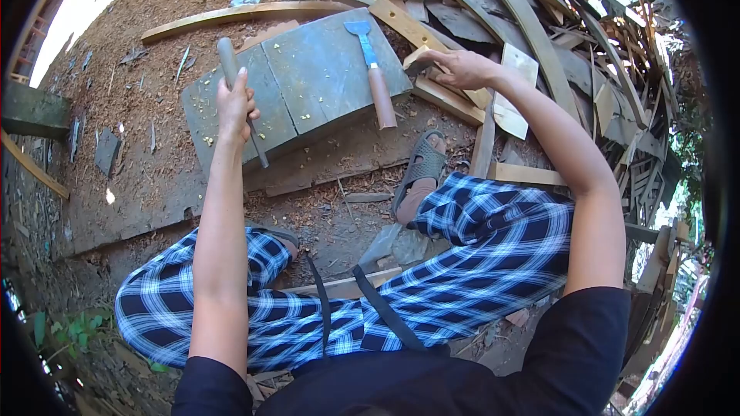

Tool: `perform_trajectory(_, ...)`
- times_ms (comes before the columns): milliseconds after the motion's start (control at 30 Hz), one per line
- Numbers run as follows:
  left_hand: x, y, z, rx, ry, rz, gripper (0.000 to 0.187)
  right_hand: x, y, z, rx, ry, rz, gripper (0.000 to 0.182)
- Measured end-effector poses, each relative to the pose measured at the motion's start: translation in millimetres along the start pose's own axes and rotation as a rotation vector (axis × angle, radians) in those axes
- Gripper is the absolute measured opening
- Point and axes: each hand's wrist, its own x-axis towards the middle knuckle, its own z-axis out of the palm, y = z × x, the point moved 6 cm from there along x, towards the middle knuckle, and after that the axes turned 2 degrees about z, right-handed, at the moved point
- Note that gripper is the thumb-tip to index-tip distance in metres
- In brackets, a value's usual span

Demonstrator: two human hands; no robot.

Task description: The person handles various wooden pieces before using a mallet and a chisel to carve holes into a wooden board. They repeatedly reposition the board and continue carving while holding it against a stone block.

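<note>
My left hand (235, 112) is closed round a greyish round wooden stick (227, 52), its thick rounded end up and its thinner end pointing down over the block. At the right end of the block, my right hand (469, 71) has its fingers bent at a short piece of wood (417, 55); part of the grip is hidden. A chisel (371, 69) with a blue blade and brown wooden handle lies on the grey wooden block (312, 69), its handle overhanging the near edge. Behind my right hand runs a plank with holes (401, 21).
Long wooden strips and offcuts (532, 23) are heaped at the right and back. A curved wooden strip (247, 14) lies behind the block. Wood chips cover the ground (146, 123). My sandalled foot (422, 169) stands before the block's right end.
</note>
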Motion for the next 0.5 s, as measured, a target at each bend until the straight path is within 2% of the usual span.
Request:
perform_trajectory(67, 4.5, -20.0, -0.3, -0.025, -0.013, -0.056, 0.027, -1.6, 13.9, 20.4, 0.127, -0.057, 0.0, 0.037)
perform_trajectory(100, 4.1, -26.3, -4.4, 0.017, 0.023, -0.012, 0.026, -2.8, 21.6, 35.3, 0.239, -0.113, -0.008, 0.032)
perform_trajectory(133, 3.0, -31.4, -6.4, 0.056, 0.05, 0.028, 0.024, 1.3, 33.7, 53.7, 0.244, -0.055, 0.039, 0.031)
perform_trajectory(167, 4.3, -33.3, -7.1, 0.084, 0.044, 0.037, 0.024, -1.0, 30.8, 59.7, 0.185, 0.057, 0.112, 0.036)
perform_trajectory(200, 7.2, -33.5, -7.9, 0.108, 0.035, 0.046, 0.024, 6.8, 41.9, 82.6, 0.357, 0.1, 0.148, 0.047)
perform_trajectory(267, 11.6, -32.9, -7.1, 0.159, 0.028, 0.045, 0.024, 13.4, 30.4, 105.6, 0.329, 0.186, 0.043, 0.062)
perform_trajectory(300, 8.8, -34.4, -4.7, 0.158, 0.006, 0.037, 0.024, 23.9, 24.6, 114.2, 0.255, 0.11, 0.028, 0.07)
perform_trajectory(333, 7.6, -32.4, -4.5, 0.197, 0.04, 0.045, 0.024, 30.3, 18.9, 117.5, 0.443, 0.039, 0.086, 0.069)
perform_trajectory(367, 7.8, -31.1, -2.7, 0.233, 0.072, 0.056, 0.023, 32.4, 13.8, 112.2, 0.458, 0.113, 0.061, 0.066)
perform_trajectory(433, 7.5, -32.0, -2.0, 0.238, 0.053, 0.055, 0.024, 47.7, 36.0, 131.0, 0.266, 0.595, 0.105, 0.062)
perform_trajectory(467, 7.5, -31.0, -3.2, 0.252, 0.062, 0.053, 0.024, 47.4, 33.3, 127.4, 0.267, 0.602, 0.115, 0.062)
perform_trajectory(500, 7.4, -30.8, -3.2, 0.255, 0.053, 0.057, 0.024, 45.3, 31.9, 128.1, 0.191, 0.582, 0.236, 0.061)
